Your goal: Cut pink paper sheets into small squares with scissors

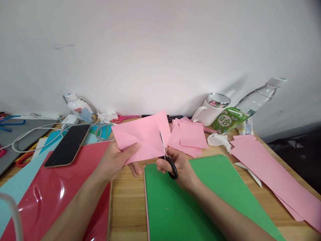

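Paper (144, 132), longest side to side, is pinched by the left hand (117, 159) and spread mostly up and right of its fingers, its right end crossed by scissors (173, 165) gripped in the nearer right hand (182, 167), aimed upward.

A phone (67, 146) lies left of the paper (145, 132), a bottle (259, 97) right, seemingly behind packaging (229, 119).

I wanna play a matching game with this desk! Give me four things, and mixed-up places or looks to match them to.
1. Black-handled scissors
2. Phone
3. White mug
4. Creased pink sheet

A. Next to the green packet
B. In the left hand
C. Lying with a dark screen
D. In the right hand

Pairs: 1-D, 2-C, 3-A, 4-B
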A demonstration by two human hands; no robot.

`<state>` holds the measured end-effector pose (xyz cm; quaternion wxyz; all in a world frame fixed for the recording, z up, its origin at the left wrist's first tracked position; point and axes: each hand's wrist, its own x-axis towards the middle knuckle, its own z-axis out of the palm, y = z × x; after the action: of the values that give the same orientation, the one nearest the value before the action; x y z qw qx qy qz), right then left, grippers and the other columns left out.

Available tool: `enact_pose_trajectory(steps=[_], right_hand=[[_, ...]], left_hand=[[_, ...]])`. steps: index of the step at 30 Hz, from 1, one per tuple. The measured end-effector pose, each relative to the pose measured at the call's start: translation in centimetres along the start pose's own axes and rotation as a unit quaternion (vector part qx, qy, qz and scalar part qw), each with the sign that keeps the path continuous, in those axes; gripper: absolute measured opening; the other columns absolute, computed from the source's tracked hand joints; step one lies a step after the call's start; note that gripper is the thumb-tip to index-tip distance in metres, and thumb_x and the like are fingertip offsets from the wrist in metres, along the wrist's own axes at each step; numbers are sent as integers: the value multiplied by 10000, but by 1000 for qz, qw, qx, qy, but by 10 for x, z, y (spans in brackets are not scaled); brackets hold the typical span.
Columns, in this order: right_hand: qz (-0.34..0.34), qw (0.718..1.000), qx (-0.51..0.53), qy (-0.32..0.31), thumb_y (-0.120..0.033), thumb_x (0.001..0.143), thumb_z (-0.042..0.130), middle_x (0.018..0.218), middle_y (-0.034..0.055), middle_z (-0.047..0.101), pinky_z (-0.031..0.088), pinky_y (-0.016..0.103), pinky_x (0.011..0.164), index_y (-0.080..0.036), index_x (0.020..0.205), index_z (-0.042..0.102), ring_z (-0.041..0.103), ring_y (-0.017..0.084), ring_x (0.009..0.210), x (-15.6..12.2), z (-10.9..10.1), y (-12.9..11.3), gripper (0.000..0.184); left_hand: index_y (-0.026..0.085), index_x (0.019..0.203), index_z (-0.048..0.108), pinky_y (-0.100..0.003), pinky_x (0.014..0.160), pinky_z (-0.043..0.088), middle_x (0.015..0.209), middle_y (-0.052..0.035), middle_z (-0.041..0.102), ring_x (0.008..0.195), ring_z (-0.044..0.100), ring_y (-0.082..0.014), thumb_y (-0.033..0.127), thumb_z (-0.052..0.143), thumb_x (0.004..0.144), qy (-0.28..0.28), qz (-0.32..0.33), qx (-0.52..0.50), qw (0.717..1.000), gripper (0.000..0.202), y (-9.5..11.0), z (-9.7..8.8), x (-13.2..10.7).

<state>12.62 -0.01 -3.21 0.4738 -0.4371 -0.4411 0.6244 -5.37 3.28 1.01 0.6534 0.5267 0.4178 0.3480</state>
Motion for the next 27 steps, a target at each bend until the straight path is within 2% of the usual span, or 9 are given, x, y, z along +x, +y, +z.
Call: enact_pose_trajectory(steps=[10,14,17,19,20,22,25,27], right_hand=[[3,1000,-2,-2,-384,579,750,508,-30,569,331,196,426,-156,647,549,430,65,416,0,-1,1,311],[6,1000,-16,11,-394,594,735,485,-37,560,325,193,405,-167,642,521,440,67,393,0,-3,-4,316],[-16,999,-34,-24,-390,608,725,544,-22,590,377,212,449,-168,697,535,499,89,453,0,-6,-8,305],[-54,998,-32,-28,-380,629,714,591,-17,598,410,232,500,-164,786,566,524,101,505,0,-9,-10,306],[-78,997,-24,-6,-374,653,699,599,-22,591,421,240,526,-164,836,573,531,104,525,1,-11,-9,305],[-129,988,-2,87,-350,715,656,604,-37,568,436,250,572,-173,905,572,544,106,560,4,-16,-8,273],[-185,952,15,244,-315,760,624,641,-37,566,450,260,622,-191,926,562,573,115,633,9,-25,-5,216],[-191,938,2,290,-306,729,660,713,-16,607,458,269,638,-201,938,549,592,129,683,14,-30,-2,260]], left_hand=[[143,720,581,-199,309,454,394,-8,629,314,572,-149,282,578,787,1,-1,-5,1000,154,-2,-1,1],[142,751,575,-188,295,427,384,1,618,298,557,-142,273,583,786,11,11,-3,1000,136,-3,-2,1],[134,730,572,-188,302,421,370,7,600,290,539,-130,257,570,799,20,41,-5,999,141,-3,-4,2],[134,729,575,-202,323,436,387,9,601,309,540,-127,253,564,802,34,70,-13,997,140,-2,-6,3],[136,736,578,-211,336,446,408,9,608,328,545,-128,253,566,799,44,84,-19,995,134,-2,-6,3],[141,739,585,-217,345,450,449,7,616,364,554,-129,263,576,788,67,94,-24,993,132,-1,-7,5],[144,738,599,-210,333,434,485,5,616,378,547,-123,294,607,758,94,60,-18,994,151,-4,-8,10],[144,766,614,-216,365,460,536,1,635,408,562,-122,310,644,720,115,30,-14,993,175,-8,-9,14]])
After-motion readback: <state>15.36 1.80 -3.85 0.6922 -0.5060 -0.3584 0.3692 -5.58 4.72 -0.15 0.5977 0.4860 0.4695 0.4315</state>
